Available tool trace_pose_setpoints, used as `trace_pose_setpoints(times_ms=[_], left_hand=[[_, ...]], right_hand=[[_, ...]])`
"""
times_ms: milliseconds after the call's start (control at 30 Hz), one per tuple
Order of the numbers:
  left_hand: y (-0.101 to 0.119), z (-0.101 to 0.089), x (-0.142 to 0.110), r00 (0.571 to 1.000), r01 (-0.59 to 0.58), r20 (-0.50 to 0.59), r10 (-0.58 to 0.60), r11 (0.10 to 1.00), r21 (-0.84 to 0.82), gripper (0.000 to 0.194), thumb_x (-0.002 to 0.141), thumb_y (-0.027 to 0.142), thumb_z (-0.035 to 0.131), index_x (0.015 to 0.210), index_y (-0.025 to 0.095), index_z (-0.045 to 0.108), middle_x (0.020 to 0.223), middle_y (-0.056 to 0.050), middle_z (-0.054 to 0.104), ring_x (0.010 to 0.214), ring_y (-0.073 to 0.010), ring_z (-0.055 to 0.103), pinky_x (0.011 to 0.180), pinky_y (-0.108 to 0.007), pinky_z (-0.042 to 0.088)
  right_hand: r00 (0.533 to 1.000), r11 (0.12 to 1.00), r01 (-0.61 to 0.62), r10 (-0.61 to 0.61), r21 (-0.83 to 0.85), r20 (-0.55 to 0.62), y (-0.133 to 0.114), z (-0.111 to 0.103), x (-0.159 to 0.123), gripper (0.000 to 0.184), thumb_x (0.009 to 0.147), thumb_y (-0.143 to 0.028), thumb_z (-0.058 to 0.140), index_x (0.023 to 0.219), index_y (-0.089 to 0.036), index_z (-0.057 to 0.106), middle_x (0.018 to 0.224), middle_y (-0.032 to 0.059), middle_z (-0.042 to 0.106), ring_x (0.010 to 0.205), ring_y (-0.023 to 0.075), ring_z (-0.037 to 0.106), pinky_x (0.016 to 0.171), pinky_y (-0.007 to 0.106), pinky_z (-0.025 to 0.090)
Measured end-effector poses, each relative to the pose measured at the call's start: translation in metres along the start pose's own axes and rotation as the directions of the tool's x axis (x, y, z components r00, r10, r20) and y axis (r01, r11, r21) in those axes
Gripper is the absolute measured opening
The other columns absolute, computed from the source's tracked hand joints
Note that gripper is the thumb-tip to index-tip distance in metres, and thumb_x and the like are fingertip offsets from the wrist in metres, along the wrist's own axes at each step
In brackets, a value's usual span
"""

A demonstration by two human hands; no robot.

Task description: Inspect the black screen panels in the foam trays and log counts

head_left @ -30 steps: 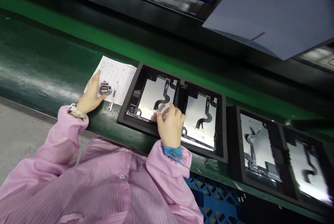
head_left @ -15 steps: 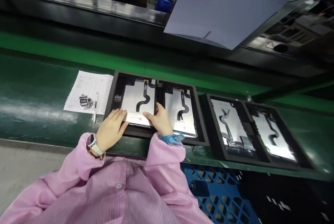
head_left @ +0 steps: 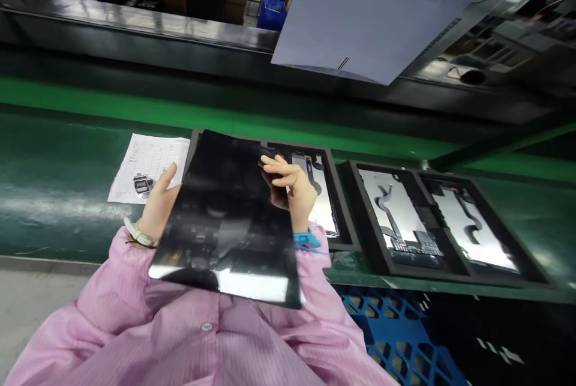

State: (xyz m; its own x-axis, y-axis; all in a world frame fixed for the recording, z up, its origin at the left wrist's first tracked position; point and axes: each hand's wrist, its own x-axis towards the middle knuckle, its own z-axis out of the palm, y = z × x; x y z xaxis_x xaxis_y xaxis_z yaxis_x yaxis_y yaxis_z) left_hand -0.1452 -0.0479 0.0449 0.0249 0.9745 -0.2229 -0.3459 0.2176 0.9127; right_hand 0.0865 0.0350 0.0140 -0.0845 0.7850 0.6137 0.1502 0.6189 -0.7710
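Note:
I hold a flat panel (head_left: pixel 227 218) tilted up toward me, its glossy black glass side facing the camera. My left hand (head_left: pixel 157 206) grips its left edge, thumb raised beside it. My right hand (head_left: pixel 290 188) holds the right edge, fingers curled over the front. Behind the panel lies a black foam tray (head_left: pixel 335 194) on the green belt, with a second silver-backed panel (head_left: pixel 321 203) and its black flex cable still in the tray's right pocket. The left pocket is hidden by the lifted panel.
A second black tray (head_left: pixel 357 218) with two silver panels lies to the right on the green conveyor belt (head_left: pixel 58 176). A printed form (head_left: pixel 148 164) with a tally counter (head_left: pixel 141 183) lies left. A blue plastic crate (head_left: pixel 391 338) sits below. A white sheet (head_left: pixel 373 14) hangs above.
Both hands lifted the left panel out of the tray and turned it over, so its black glass side now faces me. Earlier still, the left hand was on the tally counter.

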Motion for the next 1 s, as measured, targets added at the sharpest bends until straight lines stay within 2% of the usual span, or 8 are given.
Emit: trace_pose_setpoints(times_ms=[133,267,400,467,567,633,867,1000], left_hand=[[-0.005,-0.003,-0.002,0.97,0.221,0.14,-0.2,0.963,-0.151,0.063,0.064,0.037,0.086,0.122,0.021,0.068,0.115,-0.009,0.077,0.12,-0.0367,0.069,0.104,-0.05,0.058],[-0.021,-0.009,-0.001,0.941,0.334,0.128,-0.313,0.92,-0.204,0.07,0.053,0.007,0.087,0.118,0.023,0.069,0.111,-0.006,0.079,0.104,-0.0305,0.076,0.095,-0.043,0.062],[-0.028,-0.015,0.004,0.947,0.321,0.084,-0.309,0.916,-0.243,0.046,0.052,0.011,0.09,0.094,0.018,0.071,0.096,-0.005,0.08,0.082,-0.0238,0.077,0.071,-0.03,0.062],[-0.029,-0.016,0.006,0.941,0.338,0.102,-0.323,0.913,-0.228,0.043,0.053,0.012,0.091,0.091,0.018,0.071,0.092,-0.005,0.08,0.074,-0.0207,0.075,0.066,-0.028,0.06],[-0.031,-0.014,0.006,0.925,0.378,0.118,-0.361,0.903,-0.204,0.045,0.055,0.013,0.091,0.095,0.02,0.072,0.086,-0.002,0.079,0.07,-0.0185,0.073,0.067,-0.029,0.059],[-0.034,-0.009,0.003,0.925,0.38,0.114,-0.363,0.898,-0.221,0.044,0.056,0.015,0.092,0.094,0.021,0.072,0.081,0.001,0.077,0.068,-0.017,0.071,0.067,-0.028,0.058],[-0.047,0.012,-0.019,0.937,0.334,0.012,-0.349,0.883,-0.33,0.051,0.055,0.016,0.093,0.101,0.024,0.073,0.089,0.001,0.078,0.075,-0.0167,0.072,0.073,-0.027,0.057],[-0.052,0.014,-0.023,0.947,0.266,-0.066,-0.314,0.884,-0.384,0.054,0.054,0.012,0.091,0.103,0.025,0.073,0.092,0.004,0.078,0.081,-0.0137,0.071,0.079,-0.024,0.057]], right_hand=[[0.975,0.964,0.222,-0.223,-0.146,0.012,0.016,0.003,-0.016,0.041,0.102,-0.034,0.038,0.066,-0.022,0.054,0.108,0.0029,0.077,0.12,0.0217,0.072,0.121,0.059,0.046],[0.929,0.885,0.369,-0.354,-0.285,0.104,0.023,-0.001,-0.019,0.032,0.1,-0.027,0.044,0.075,-0.023,0.064,0.114,0.0019,0.077,0.121,0.0209,0.071,0.114,0.053,0.054],[0.973,0.859,0.123,-0.203,-0.496,-0.111,0.013,-0.01,0.0,0.027,0.1,-0.029,0.046,0.107,-0.023,0.071,0.126,0.0102,0.072,0.13,0.0242,0.063,0.116,0.054,0.049],[0.978,0.916,-0.073,-0.012,-0.395,-0.206,0.008,-0.017,0.012,0.033,0.099,-0.034,0.047,0.122,-0.021,0.067,0.126,0.0132,0.071,0.12,0.0238,0.067,0.106,0.05,0.055],[0.939,0.935,-0.339,0.331,-0.101,-0.089,0.004,-0.024,0.023,0.034,0.094,-0.045,0.055,0.109,-0.018,0.068,0.098,0.0079,0.075,0.083,0.0167,0.071,0.079,0.036,0.062],[0.905,0.904,-0.423,0.419,-0.057,-0.067,0.005,-0.024,0.024,0.029,0.087,-0.045,0.065,0.094,-0.018,0.068,0.083,0.0036,0.072,0.072,0.0142,0.068,0.07,0.031,0.06],[0.939,0.938,-0.308,0.273,-0.159,-0.211,-0.005,-0.009,0.004,0.009,0.083,-0.028,0.069,0.086,-0.021,0.072,0.086,0.0039,0.074,0.08,0.016,0.071,0.077,0.034,0.06],[0.975,0.968,-0.224,0.224,0.116,0.015,-0.02,-0.021,-0.019,0.01,0.085,-0.021,0.072,0.093,-0.026,0.071,0.084,0.0007,0.072,0.08,0.015,0.071,0.079,0.035,0.061]])
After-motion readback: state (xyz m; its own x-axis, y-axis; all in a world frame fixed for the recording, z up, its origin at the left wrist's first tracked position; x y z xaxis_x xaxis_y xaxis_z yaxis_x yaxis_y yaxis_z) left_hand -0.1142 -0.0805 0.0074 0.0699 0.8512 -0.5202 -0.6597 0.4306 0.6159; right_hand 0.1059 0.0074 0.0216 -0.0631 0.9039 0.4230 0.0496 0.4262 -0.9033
